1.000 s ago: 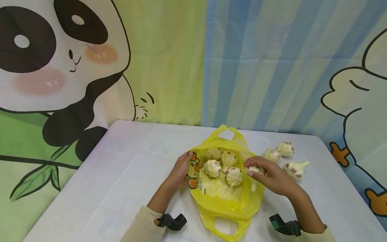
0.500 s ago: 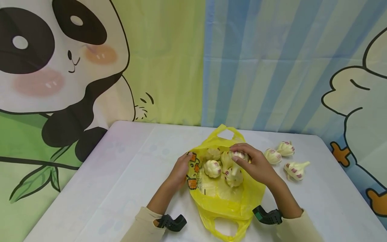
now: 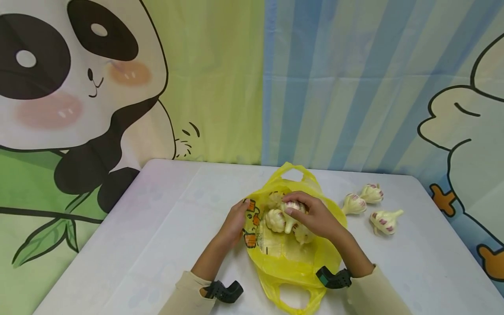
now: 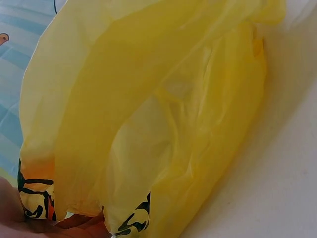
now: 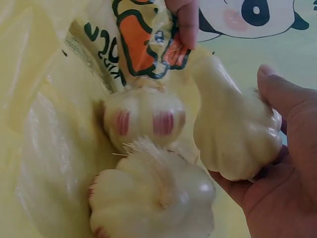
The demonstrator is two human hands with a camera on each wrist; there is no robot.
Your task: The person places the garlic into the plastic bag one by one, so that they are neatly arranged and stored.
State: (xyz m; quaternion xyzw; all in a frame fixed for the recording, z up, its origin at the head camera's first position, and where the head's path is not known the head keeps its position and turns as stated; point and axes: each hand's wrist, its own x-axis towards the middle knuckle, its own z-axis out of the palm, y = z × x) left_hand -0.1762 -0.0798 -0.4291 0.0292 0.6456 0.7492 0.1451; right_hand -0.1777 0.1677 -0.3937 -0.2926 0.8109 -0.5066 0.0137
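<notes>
A yellow plastic bag [image 3: 287,262] lies spread on the table with its mouth facing up. My left hand [image 3: 233,223] pinches the bag's left rim, thumb over the printed side. In the left wrist view, the bag [image 4: 148,124] fills most of the picture and fingers show at the bottom left. Over the bag's mouth, my right hand [image 3: 316,215] holds a garlic bulb [image 3: 293,206] with its stem pointing down. The right wrist view shows this held garlic bulb [image 5: 237,124] between thumb and fingers. Several garlic bulbs lie inside, including one garlic bulb [image 3: 275,221] left of it.
Right of the bag, three garlic bulbs lie on the white table [image 3: 425,245]: one garlic bulb [image 3: 354,204] close to the bag, another garlic bulb [image 3: 372,193] behind it, and a third garlic bulb [image 3: 385,222] nearer the front. A printed curtain [image 3: 334,87] hangs behind the table.
My right hand has carried the garlic bulb leftward from the bag's right side to over the bulbs inside. The left hand keeps its place on the rim.
</notes>
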